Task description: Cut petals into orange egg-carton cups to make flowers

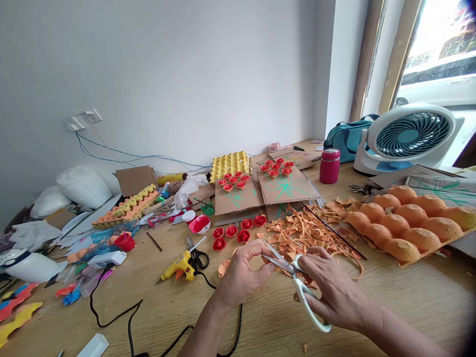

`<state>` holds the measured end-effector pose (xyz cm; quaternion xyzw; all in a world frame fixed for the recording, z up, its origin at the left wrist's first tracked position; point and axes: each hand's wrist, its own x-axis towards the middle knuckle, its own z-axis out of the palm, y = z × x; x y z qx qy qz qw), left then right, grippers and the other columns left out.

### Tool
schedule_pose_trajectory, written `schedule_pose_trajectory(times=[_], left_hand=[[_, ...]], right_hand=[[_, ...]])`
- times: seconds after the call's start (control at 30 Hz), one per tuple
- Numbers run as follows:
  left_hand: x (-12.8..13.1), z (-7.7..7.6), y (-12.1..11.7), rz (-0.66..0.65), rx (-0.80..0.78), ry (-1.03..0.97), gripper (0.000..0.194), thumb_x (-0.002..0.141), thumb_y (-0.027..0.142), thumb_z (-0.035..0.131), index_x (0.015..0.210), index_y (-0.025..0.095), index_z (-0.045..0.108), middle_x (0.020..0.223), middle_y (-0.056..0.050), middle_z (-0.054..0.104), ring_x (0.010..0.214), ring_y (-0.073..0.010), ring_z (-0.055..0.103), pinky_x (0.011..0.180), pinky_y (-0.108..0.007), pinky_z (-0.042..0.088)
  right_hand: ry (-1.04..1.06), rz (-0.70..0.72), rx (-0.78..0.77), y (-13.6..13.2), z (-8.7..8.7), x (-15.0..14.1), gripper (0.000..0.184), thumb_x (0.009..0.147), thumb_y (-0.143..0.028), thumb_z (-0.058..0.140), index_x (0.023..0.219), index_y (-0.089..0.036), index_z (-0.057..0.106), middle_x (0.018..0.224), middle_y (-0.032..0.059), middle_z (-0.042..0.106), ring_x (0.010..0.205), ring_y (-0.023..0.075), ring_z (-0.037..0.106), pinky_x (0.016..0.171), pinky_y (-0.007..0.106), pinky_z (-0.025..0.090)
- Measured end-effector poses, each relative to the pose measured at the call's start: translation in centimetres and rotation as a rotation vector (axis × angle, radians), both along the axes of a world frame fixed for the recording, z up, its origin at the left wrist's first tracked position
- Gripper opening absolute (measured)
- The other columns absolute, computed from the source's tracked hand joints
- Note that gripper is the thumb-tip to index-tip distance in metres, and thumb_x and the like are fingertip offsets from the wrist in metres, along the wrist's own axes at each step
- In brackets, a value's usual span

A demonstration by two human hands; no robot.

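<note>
My right hand (330, 290) grips a pair of white-handled scissors (311, 305), its fingers through the loops and the blades apart. The blades point left, to the fingertips of my left hand (243, 271). That hand is closed in a pinch with thumb and forefinger curved round; what it holds is hidden. Just behind the hands lies a pile of orange egg-carton scraps (297, 228). Orange cut pieces (223, 267) rest beside my left hand. Several red paper roses (243, 236) stand on the table beyond it.
At the right is an orange egg carton (409, 223), with a fan (407, 136) and pink flask (329, 166) behind. A yellow glue gun (180, 266) and black scissors (197, 255) lie left. Cardboard panels (286, 186) bear red roses. Black cords (130, 312) cross the table (201, 312).
</note>
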<state>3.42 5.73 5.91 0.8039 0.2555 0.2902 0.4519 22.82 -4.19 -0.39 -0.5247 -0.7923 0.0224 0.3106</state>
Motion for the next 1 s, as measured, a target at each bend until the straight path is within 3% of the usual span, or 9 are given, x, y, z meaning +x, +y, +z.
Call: schedule_pose_trajectory(times=[0.27, 0.4, 0.6, 0.77, 1.0], left_hand=[[-0.1, 0.1, 0.2, 0.044, 0.053, -0.002, 0.011, 0.077, 0.014, 0.065, 0.081, 0.020, 0.074, 0.081, -0.003, 0.068, 0.081, -0.0182, 0.059, 0.081, -0.029, 0.044], [0.1, -0.5, 0.6, 0.082, -0.062, -0.037, 0.008, 0.077, 0.019, 0.066, 0.081, 0.018, 0.073, 0.086, -0.005, 0.072, 0.085, -0.0207, 0.062, 0.085, -0.032, 0.045], [0.0, -0.8, 0.7, 0.025, -0.300, -0.116, 0.017, 0.078, 0.032, 0.069, 0.083, 0.017, 0.073, 0.084, -0.006, 0.068, 0.083, -0.0191, 0.060, 0.081, -0.031, 0.045], [0.2, -0.8, 0.6, -0.001, -0.413, -0.132, 0.023, 0.074, 0.034, 0.074, 0.090, 0.017, 0.070, 0.085, -0.004, 0.065, 0.081, -0.0159, 0.056, 0.077, -0.027, 0.043], [0.7, -1.5, 0.1, -0.016, -0.346, 0.014, 0.022, 0.072, 0.024, 0.074, 0.088, 0.017, 0.060, 0.077, 0.001, 0.058, 0.074, -0.0132, 0.054, 0.069, -0.025, 0.042]], right_hand=[[-0.012, -0.020, 0.030, 0.2, -0.5, -0.1, 0.021, 0.094, -0.028, 0.051, 0.077, -0.023, 0.040, 0.069, -0.0029, 0.054, 0.062, 0.0154, 0.049, 0.077, 0.035, 0.040], [0.027, -0.064, 0.012, 0.5, -0.9, -0.4, 0.022, 0.098, -0.031, 0.048, 0.077, -0.023, 0.043, 0.066, -0.0026, 0.056, 0.061, 0.0160, 0.052, 0.073, 0.033, 0.041], [0.149, -0.114, -0.031, 0.8, -0.9, -0.3, 0.031, 0.099, -0.034, 0.044, 0.071, -0.023, 0.045, 0.064, -0.0006, 0.056, 0.062, 0.0168, 0.053, 0.062, 0.029, 0.042], [0.372, -0.145, -0.119, 0.8, -0.9, -0.1, 0.031, 0.098, -0.040, 0.047, 0.073, -0.022, 0.052, 0.068, 0.0003, 0.058, 0.066, 0.0168, 0.053, 0.059, 0.027, 0.043], [0.847, -0.027, -0.269, 0.7, -1.0, -0.1, 0.020, 0.090, -0.041, 0.062, 0.098, -0.024, 0.057, 0.086, 0.0005, 0.061, 0.073, 0.0161, 0.055, 0.063, 0.026, 0.046]])
